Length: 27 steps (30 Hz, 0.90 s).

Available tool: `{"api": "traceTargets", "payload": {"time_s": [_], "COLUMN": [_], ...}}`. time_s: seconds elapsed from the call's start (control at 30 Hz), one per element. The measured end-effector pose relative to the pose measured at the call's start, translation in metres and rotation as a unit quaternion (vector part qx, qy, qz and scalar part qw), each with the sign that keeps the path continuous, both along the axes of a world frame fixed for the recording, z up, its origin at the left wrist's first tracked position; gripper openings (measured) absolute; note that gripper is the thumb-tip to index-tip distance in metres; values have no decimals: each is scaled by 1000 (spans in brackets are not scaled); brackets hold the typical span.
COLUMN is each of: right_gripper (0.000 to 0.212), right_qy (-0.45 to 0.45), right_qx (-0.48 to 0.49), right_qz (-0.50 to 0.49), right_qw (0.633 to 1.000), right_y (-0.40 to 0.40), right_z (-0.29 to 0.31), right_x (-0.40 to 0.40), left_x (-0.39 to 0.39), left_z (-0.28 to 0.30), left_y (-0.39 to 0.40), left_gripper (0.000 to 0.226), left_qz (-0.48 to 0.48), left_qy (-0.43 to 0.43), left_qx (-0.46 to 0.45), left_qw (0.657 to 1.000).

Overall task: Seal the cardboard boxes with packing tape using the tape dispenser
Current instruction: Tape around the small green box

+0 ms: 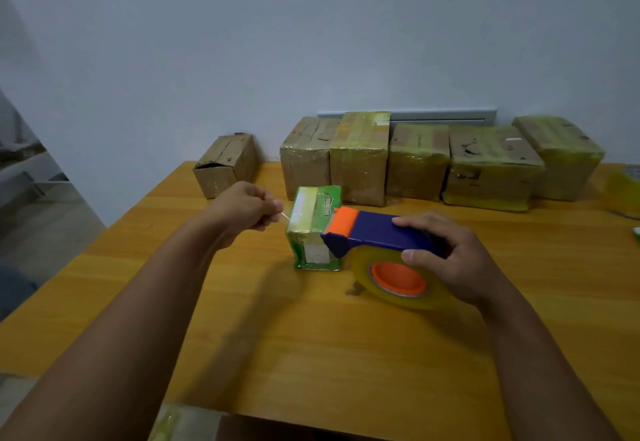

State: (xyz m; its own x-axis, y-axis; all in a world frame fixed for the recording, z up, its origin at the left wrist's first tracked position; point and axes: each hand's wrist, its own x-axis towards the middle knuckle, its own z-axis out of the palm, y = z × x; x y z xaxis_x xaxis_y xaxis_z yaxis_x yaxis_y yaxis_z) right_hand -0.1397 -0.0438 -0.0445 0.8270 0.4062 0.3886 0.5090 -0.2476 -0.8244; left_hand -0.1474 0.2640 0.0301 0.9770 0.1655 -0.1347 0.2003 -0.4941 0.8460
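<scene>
A small green box [313,229] wrapped in clear tape stands in the middle of the wooden table [311,354]. My right hand [446,257] grips the blue and orange tape dispenser [374,233], whose orange nose rests against the box's right upper edge. Its roll of clear tape [398,278] hangs below the blue body. Just left of the box, my left hand [247,207] pinches the free end of the tape strip [285,216].
Several taped cardboard boxes [415,160] line the back of the table against the wall. One untaped brown box [225,163] stands apart at the back left. A yellowish tape roll [623,191] lies at the far right edge.
</scene>
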Motion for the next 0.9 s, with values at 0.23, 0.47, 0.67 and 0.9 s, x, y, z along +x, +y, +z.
{"api": "traceTargets", "payload": {"time_s": [0.23, 0.47, 0.67, 0.9], "right_gripper": [51, 48, 44, 43], "right_qy": [32, 47, 29, 20], "right_qx": [-53, -85, -51, 2], "right_qz": [6, 0, -38, -44], "right_qw": [998, 995, 998, 999], "right_y": [-7, -17, -9, -14], "right_z": [3, 4, -4, 4], "right_x": [2, 5, 9, 24], "left_x": [-5, -8, -8, -7], "left_z": [-9, -24, -35, -40], "left_y": [9, 9, 5, 3], "left_gripper": [17, 17, 18, 23], "left_qz": [33, 43, 63, 72], "left_qy": [-5, -11, -35, -36], "left_qx": [-37, -60, -74, -109], "left_qw": [999, 997, 995, 991]}}
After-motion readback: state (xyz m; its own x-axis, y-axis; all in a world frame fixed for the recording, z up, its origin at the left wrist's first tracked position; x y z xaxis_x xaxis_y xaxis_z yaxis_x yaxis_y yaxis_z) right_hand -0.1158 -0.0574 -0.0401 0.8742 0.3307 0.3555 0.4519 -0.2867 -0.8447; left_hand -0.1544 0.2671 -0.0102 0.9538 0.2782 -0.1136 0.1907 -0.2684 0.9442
